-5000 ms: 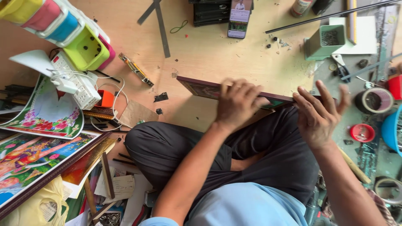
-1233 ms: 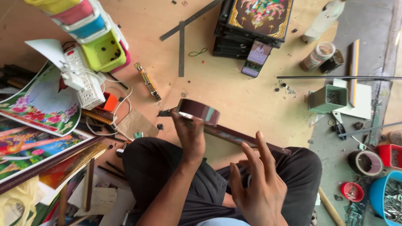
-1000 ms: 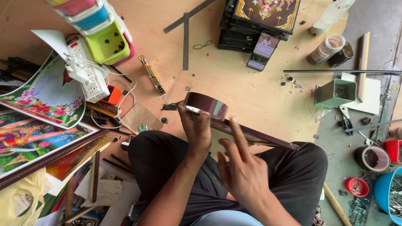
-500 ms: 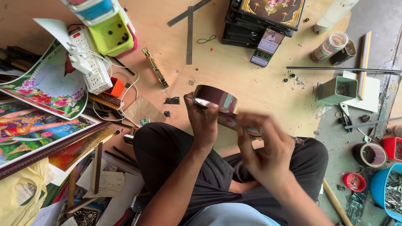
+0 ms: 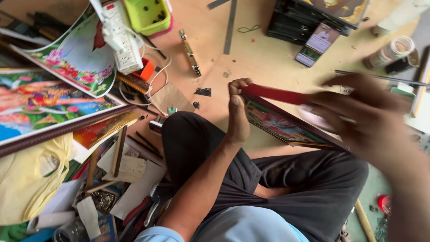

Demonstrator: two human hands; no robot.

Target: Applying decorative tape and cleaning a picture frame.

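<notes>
The left hand pinched the corner of the framed picture resting on the lap, while the blurred right hand drew maroon tape along its edge, its grip indistinct; taut, aligned tape would seat best.

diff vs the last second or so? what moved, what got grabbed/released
The right hand, on the frame a second ago, has swept out to the right and is now motion-blurred, with a strip of dark red tape stretched out from the frame's corner; the roll itself is no longer clearly seen. The left hand still pinches the corner of the framed picture, which stays across the lap. Floor clutter unchanged.
</notes>
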